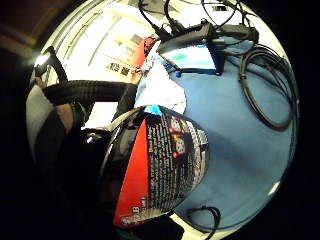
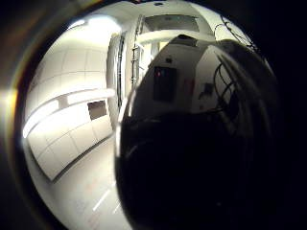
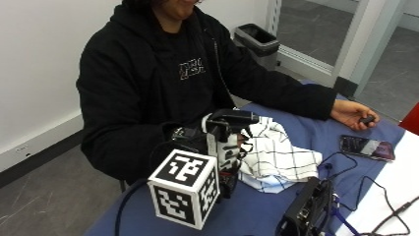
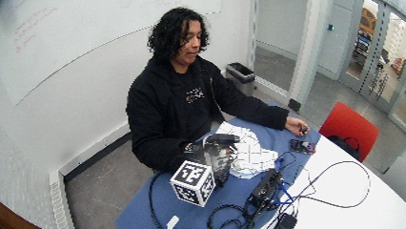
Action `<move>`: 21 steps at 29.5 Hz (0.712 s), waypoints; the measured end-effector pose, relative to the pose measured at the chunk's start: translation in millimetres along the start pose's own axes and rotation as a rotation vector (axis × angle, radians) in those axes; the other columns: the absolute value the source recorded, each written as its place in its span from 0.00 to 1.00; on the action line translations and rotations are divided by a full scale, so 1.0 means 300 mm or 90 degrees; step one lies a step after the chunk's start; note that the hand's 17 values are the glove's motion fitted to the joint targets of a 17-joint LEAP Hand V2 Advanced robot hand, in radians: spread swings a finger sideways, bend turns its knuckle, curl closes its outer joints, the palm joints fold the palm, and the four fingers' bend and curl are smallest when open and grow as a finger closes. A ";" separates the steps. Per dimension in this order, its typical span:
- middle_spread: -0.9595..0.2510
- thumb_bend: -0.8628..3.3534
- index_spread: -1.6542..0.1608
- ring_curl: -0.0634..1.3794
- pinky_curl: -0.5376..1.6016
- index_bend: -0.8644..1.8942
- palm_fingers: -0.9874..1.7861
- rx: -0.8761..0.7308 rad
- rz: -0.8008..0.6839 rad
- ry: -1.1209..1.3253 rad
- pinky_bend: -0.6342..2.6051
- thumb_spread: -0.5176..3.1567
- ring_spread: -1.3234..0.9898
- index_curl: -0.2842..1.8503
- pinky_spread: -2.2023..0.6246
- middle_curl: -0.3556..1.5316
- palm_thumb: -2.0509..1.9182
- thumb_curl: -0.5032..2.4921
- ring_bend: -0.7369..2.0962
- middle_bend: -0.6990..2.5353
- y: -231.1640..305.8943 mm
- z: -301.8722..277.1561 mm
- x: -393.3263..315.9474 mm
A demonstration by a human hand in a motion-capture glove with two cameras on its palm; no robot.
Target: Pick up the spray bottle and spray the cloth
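A person seated at a table grips a spray bottle (image 3: pixel 225 152) in the gloved right hand (image 3: pixel 190 140), fingers curled round its body, the black trigger head (image 3: pixel 234 118) standing upright above the hand; the bottle is off to the person's right side of the blue table covering (image 3: pixel 262 206), its nozzle pointing toward the cloth (image 3: pixel 275 157). From the little-finger side of the palm the bottle's red and black label (image 1: pixel 160 170) fills the near view, close against the palm; from the thumb side a dark curved surface blocks most of the sight. The white checked cloth lies crumpled on the blue covering just beside the bottle; beyond it, the bare left hand (image 3: pixel 353 115) rests on the table near a phone (image 3: pixel 367 147); black cables (image 3: pixel 373 196) trail across the table's white part.
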State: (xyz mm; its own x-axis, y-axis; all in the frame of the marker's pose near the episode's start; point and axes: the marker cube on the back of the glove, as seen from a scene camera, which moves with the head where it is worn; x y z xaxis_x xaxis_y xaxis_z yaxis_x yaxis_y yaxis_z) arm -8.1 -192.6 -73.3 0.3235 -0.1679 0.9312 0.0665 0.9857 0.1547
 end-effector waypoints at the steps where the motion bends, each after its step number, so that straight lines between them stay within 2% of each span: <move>1: 0.66 0.20 0.77 0.40 0.46 0.48 0.83 -0.008 0.011 0.011 0.32 0.28 0.49 0.40 0.70 0.50 0.77 0.42 0.50 0.42 0.008 -0.012 -0.023; 7: 0.67 0.20 0.77 0.40 0.46 0.47 0.83 -0.101 0.101 0.117 0.33 0.27 0.49 0.41 0.70 0.50 0.77 0.43 0.51 0.42 0.030 -0.048 -0.155; 12: 0.67 0.20 0.77 0.40 0.47 0.47 0.82 -0.177 0.198 0.221 0.33 0.27 0.49 0.42 0.70 0.50 0.77 0.43 0.51 0.42 -0.010 0.003 -0.226; 15: 0.67 0.20 0.77 0.40 0.47 0.47 0.82 -0.209 0.256 0.272 0.33 0.27 0.49 0.42 0.70 0.50 0.77 0.44 0.51 0.42 -0.042 0.057 -0.226; 21: 0.67 0.20 0.77 0.41 0.47 0.46 0.82 -0.349 0.392 0.363 0.33 0.27 0.49 0.43 0.70 0.51 0.77 0.45 0.51 0.43 -0.008 0.128 -0.179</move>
State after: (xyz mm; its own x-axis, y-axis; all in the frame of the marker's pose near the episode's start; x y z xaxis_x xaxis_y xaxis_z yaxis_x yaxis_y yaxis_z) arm -61.8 -185.4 -111.0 0.8428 0.2473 0.4781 0.1142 0.7860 -0.6077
